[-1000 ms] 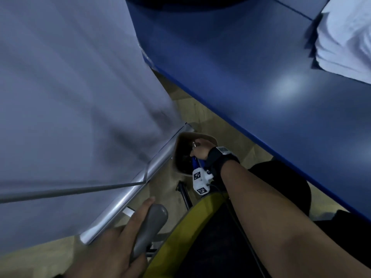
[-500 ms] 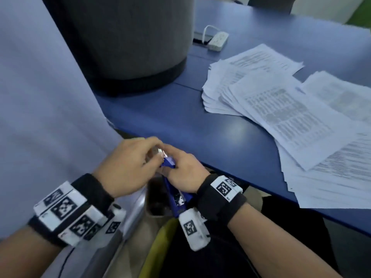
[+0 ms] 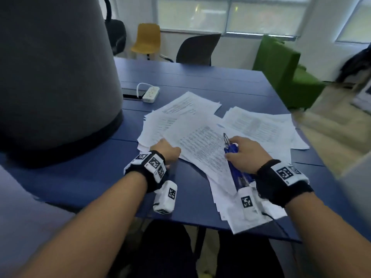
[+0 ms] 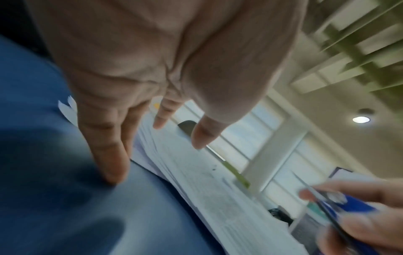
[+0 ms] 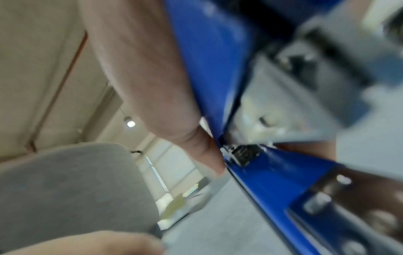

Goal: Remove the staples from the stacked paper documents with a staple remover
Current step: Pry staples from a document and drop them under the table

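Loose stacks of printed paper documents (image 3: 200, 141) are spread over the blue table (image 3: 200, 81). My left hand (image 3: 165, 150) lies at the near left edge of the stack. In the left wrist view its fingers (image 4: 109, 155) are straight, with one tip on the table beside the paper edges (image 4: 196, 172). My right hand (image 3: 245, 153) grips a blue staple remover (image 3: 232, 155) just over the top sheet, with its metal tip (image 3: 225, 137) pointing away from me. The right wrist view is blurred and shows the blue handles (image 5: 218, 69) against my thumb (image 5: 174, 120).
A big grey rounded body (image 3: 56, 77) fills the table's left side. Behind the papers lies a white power strip (image 3: 150, 94). A yellow chair (image 3: 147, 39), a dark chair (image 3: 196, 49) and a green sofa (image 3: 281, 73) stand beyond the table.
Both hands came up from below the table edge, where they met at the remover. Now the left hand is on the paper stack and the right holds the remover over the papers.
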Demonstrator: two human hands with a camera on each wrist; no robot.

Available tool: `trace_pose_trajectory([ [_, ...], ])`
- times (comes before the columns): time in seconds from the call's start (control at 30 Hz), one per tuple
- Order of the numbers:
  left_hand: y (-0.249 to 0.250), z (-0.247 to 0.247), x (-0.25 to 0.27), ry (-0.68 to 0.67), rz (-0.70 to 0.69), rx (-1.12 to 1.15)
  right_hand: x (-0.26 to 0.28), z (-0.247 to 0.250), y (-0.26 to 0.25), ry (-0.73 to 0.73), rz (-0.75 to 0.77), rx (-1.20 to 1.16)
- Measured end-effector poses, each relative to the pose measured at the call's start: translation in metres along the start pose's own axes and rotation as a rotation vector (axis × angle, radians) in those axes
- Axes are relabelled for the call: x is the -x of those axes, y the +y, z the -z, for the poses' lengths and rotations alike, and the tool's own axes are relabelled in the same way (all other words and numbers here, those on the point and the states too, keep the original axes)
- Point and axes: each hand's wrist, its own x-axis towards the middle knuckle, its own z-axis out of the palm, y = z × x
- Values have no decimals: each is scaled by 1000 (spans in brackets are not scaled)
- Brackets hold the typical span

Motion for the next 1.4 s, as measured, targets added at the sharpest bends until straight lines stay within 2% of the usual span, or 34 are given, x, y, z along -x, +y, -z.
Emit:
trace_pose_trajectory([
  [0.07, 12, -7, -23, 37, 102, -173, -21, 16, 21, -6, -60, 91],
  [0.13, 22, -5, -42, 148, 162, -299, -40, 27, 37, -21, -103, 186],
  [0.2, 31, 3, -55, 251, 166, -430, -54, 34, 46, -42, -132, 238],
  [0.27, 30, 6, -79, 240, 168, -499, -64, 35, 50, -57, -139, 242],
  [0.37, 26, 1, -113, 103, 191, -463, -72, 29, 55, -111, -128, 245],
  [0.5, 28, 0, -114, 61, 151, -476, -76, 18, 63, -146, -133, 231],
  [0.6, 30, 7, -113, 76, 116, -455, -77, 16, 67, -130, -135, 213],
  [0.73, 33, 14, -108, 153, 79, -236, -76, 16, 68, -120, -134, 196],
  [0.83, 28, 19, -102, 226, -24, 34, -71, 16, 71, -81, -136, 188],
  [0.97, 20, 35, -89, 300, -256, 343, -60, 22, 79, -84, -184, 304],
  [1.17, 40, 71, -36, 364, -611, 556, -41, 38, 68, -94, -220, 502],
  [1.27, 53, 99, -8, 378, -707, 593, -40, 54, 46, 80, -95, 300],
  [1.4, 68, 140, 30, 298, -848, 482, -37, 95, -4, 311, 168, -269],
])
